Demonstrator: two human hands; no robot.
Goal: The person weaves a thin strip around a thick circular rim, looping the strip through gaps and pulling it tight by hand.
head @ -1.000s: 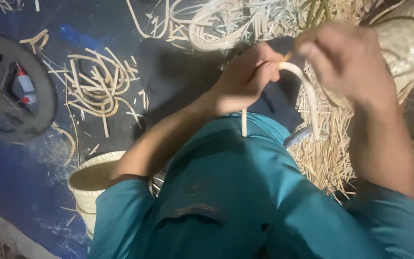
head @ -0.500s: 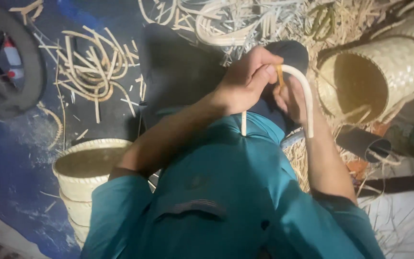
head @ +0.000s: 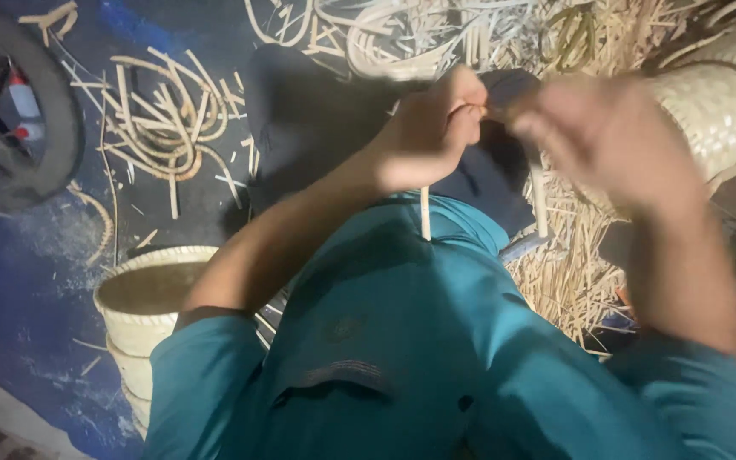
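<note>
Left hand (head: 428, 136): fingers closed on a pale bent cane strip (head: 425, 213), one end hanging just below the fist.
Right hand (head: 615, 140): blurred (grip cannot be told), just beside the left.
Strip's other end: hanging below the right hand.
Woven cane basket (head: 142, 294): well below-left of the left hand.

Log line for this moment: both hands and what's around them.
left hand: pinching cane strip | right hand: blurred, at the strip's other end | nearby: stacked woven baskets, cane offcuts

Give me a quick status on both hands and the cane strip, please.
Left hand pinching cane strip, end hanging down. Right hand blurred at the strip's other end, grip unclear. Baskets and cane scraps alongside, nothing blocking.
</note>
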